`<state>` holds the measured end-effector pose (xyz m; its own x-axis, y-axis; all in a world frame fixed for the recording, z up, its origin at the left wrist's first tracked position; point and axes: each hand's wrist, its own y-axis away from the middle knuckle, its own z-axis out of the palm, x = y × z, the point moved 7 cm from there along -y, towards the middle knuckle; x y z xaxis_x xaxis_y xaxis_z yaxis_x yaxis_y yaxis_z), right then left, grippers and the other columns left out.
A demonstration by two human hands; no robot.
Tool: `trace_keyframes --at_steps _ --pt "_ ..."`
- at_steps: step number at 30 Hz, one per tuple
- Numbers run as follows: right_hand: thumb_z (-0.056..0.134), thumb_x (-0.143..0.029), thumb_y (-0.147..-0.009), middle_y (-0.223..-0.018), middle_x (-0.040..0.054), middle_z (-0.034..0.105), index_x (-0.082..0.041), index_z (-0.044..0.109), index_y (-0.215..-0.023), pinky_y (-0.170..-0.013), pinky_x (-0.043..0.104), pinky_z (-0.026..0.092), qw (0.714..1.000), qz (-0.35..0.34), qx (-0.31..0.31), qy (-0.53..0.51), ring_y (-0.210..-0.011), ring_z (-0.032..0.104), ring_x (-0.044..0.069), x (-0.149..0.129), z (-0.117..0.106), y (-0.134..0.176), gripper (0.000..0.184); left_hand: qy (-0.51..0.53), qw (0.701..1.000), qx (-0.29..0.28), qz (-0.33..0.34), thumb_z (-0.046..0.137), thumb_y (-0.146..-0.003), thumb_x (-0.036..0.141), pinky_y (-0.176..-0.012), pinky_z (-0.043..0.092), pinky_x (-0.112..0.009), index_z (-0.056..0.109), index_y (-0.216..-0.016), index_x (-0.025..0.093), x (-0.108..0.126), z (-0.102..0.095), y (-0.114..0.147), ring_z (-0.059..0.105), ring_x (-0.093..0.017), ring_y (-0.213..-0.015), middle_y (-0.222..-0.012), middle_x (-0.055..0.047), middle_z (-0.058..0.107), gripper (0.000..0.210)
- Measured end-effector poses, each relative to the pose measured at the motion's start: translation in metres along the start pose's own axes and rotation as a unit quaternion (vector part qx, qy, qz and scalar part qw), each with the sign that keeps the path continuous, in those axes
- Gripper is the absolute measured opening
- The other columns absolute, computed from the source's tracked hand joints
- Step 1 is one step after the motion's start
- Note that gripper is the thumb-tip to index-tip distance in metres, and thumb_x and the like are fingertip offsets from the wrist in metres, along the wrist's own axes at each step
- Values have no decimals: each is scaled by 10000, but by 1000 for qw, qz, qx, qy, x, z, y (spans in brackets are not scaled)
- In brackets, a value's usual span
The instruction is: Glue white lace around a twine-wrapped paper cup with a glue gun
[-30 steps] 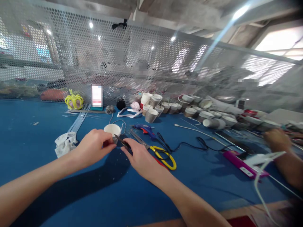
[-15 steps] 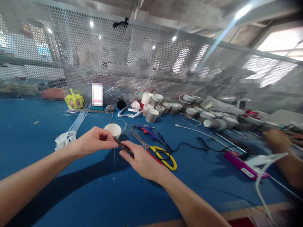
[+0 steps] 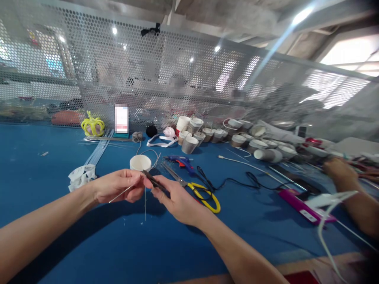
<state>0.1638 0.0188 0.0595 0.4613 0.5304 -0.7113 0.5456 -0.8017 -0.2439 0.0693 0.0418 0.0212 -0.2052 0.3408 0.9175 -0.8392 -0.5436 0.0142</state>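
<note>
My left hand (image 3: 122,184) pinches a thin pale wire (image 3: 120,195), one end of which sticks out down and to the left below the fingers. My right hand (image 3: 175,198) is closed around a slim dark tool (image 3: 151,179), its tip at my left fingertips; its exact kind I cannot make out. Just behind both hands stands a white paper cup (image 3: 140,162) with grey yarn trailing beside it. Yellow-handled scissors (image 3: 204,193) lie right of my right hand, and a blue glue gun (image 3: 182,161) lies beyond them.
Several small cups (image 3: 189,145) are clustered at the back right. A purple power strip (image 3: 299,207) with cables lies on the right, near another person's hand (image 3: 340,173). A perforated metal screen (image 3: 177,67) stands behind the blue table. A yellow pipe-cleaner basket (image 3: 92,125) sits back left.
My left hand has turned and lowered slightly, and the wire now shows below its fingers. My right hand keeps the dark tool nearly in place. The other person's hand shifted slightly left.
</note>
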Motion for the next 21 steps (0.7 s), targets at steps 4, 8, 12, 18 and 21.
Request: trace_keyframes --at_steps 4,8,12,18,21 --pt "423 -238 -890 -960 58 622 -173 539 -946 -762 295 451 1000 -20 -1 -2 -867 574 157 -2 1 1 145 -35 999 -1 -6 625 -673 563 -442 200 -202 551 -733 170 -2 7 0 233 -76 -430 -442 85 328 404" --pt "435 -230 -885 -1022 79 623 -167 527 -1047 -785 309 457 1000 -21 8 22 -904 582 168 0 1 1 197 -75 997 31 3 617 -654 589 -440 181 -209 436 -604 178 5 5 0 219 -74 -444 -465 85 312 452" --pt "469 -218 -868 -1007 107 629 -147 534 -1038 -790 345 455 994 18 38 99 -907 586 201 9 1 -1 195 -301 940 154 42 608 -737 371 -469 173 -217 394 -555 172 27 -3 6 218 -78 -490 -514 78 311 344" --pt "455 -237 -878 -1007 122 625 -132 532 -1022 -790 355 449 989 41 52 135 -909 586 219 14 2 -2 194 -586 749 299 80 546 -737 265 -486 202 -238 397 -539 181 55 4 20 301 -98 -506 -518 54 375 262" --pt "425 -251 -895 -978 92 632 -146 538 -1024 -778 320 446 993 26 48 104 -893 585 193 7 -2 -1 201 -418 883 204 60 527 -783 370 -519 268 -230 465 -630 173 44 1 13 351 -103 -543 -565 48 413 257"
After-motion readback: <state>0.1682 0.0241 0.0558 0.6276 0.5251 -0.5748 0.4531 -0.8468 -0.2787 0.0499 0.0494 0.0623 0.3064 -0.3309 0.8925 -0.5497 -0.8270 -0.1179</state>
